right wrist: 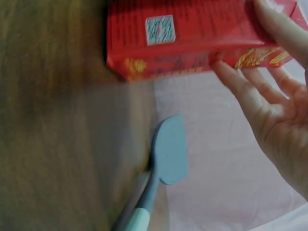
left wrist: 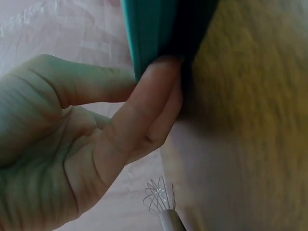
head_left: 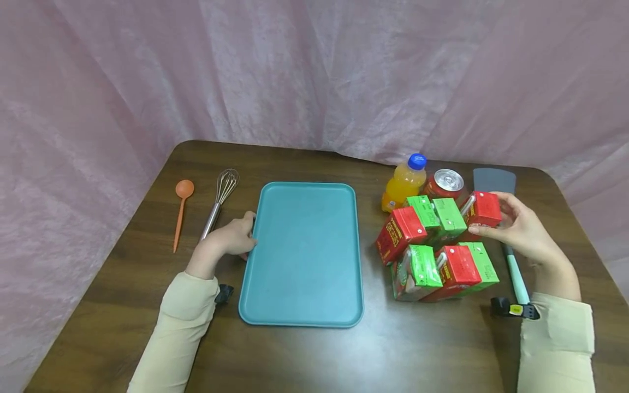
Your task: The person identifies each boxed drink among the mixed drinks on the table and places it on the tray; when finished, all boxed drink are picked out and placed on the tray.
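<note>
My left hand [head_left: 235, 234] pinches the left rim of a teal tray [head_left: 302, 251]. In the left wrist view the thumb is on one side of the tray's edge [left wrist: 139, 38] and the fingers [left wrist: 144, 101] curl under the other. On the right side, my right hand [head_left: 528, 232] holds a red drink carton [head_left: 486, 208] with a white straw on its side, thumb toward me and fingers behind. The right wrist view shows this carton [right wrist: 192, 38] between thumb and fingers. Beside it stand several green cartons [head_left: 449, 215] and red cartons [head_left: 408, 225] in a close group.
Behind the cartons stand an orange drink bottle [head_left: 405, 183] with a blue cap and a red can [head_left: 444, 183]. A grey spatula [head_left: 493, 179] with a mint handle lies by my right hand. A whisk [head_left: 218, 202] and an orange spoon [head_left: 183, 202] lie at left.
</note>
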A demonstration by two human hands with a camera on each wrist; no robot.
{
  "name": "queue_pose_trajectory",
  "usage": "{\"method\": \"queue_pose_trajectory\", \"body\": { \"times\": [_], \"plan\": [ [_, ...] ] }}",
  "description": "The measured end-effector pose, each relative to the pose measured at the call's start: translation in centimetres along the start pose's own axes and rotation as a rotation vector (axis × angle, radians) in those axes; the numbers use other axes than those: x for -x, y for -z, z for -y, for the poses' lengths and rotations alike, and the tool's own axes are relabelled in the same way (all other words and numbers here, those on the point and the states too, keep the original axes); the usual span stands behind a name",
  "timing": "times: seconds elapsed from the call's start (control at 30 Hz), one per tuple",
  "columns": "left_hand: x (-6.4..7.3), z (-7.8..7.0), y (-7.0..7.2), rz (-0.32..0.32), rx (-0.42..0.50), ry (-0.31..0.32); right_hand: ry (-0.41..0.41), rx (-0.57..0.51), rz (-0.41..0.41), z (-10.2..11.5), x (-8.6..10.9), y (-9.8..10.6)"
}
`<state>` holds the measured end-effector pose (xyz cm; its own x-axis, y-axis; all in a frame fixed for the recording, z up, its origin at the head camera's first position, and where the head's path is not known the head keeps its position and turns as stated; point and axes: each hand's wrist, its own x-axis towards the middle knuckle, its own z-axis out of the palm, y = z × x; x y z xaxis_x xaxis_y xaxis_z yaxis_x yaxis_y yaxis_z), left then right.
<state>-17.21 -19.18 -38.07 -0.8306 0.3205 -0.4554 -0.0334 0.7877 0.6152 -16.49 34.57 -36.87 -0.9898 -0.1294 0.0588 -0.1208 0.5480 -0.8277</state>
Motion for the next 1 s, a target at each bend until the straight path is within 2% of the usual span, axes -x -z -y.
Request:
{"method": "queue_pose_trajectory", "body": {
  "times": [0.2, 0.3, 0.33, 0.43, 0.47, 0.67, 0.73, 0.77, 0.87, 1.0],
  "plan": [
    [-0.4, -0.4, -0.2, -0.001, -0.007, 0.013, 0.041, 0.047, -0.112, 1.6, 1.1, 1.3],
    [-0.6, -0.4, -0.3, 0.006, -0.008, 0.006, 0.093, -0.021, -0.185, 3.0, 2.2, 1.8],
    [-0.7, -0.4, -0.2, 0.004, -0.010, 0.006, 0.107, -0.077, -0.204, 3.5, 2.5, 2.0],
    [-0.7, -0.2, -0.2, 0.002, -0.019, 0.003, 0.119, -0.170, -0.270, 5.3, 3.3, 2.3],
    [-0.7, -0.1, -0.2, 0.007, -0.024, 0.000, 0.117, -0.172, -0.293, 5.9, 3.5, 2.4],
    [-0.5, 0.4, -0.2, 0.030, -0.026, -0.001, 0.107, -0.028, -0.401, 9.9, 3.8, 2.7],
    [-0.5, 0.5, -0.1, 0.031, -0.025, -0.001, 0.116, -0.019, -0.427, 11.1, 3.6, 2.7],
    [-0.5, 0.5, 0.0, 0.032, -0.025, 0.001, 0.127, -0.037, -0.444, 11.8, 3.5, 2.6],
    [-0.4, 0.5, 0.0, 0.036, -0.017, 0.004, 0.163, -0.212, -0.478, 13.8, 3.3, 2.1],
    [-0.5, 0.3, -0.1, 0.027, -0.015, 0.008, 0.266, -0.489, -0.501, 16.6, 3.0, 0.5]
  ]
}}
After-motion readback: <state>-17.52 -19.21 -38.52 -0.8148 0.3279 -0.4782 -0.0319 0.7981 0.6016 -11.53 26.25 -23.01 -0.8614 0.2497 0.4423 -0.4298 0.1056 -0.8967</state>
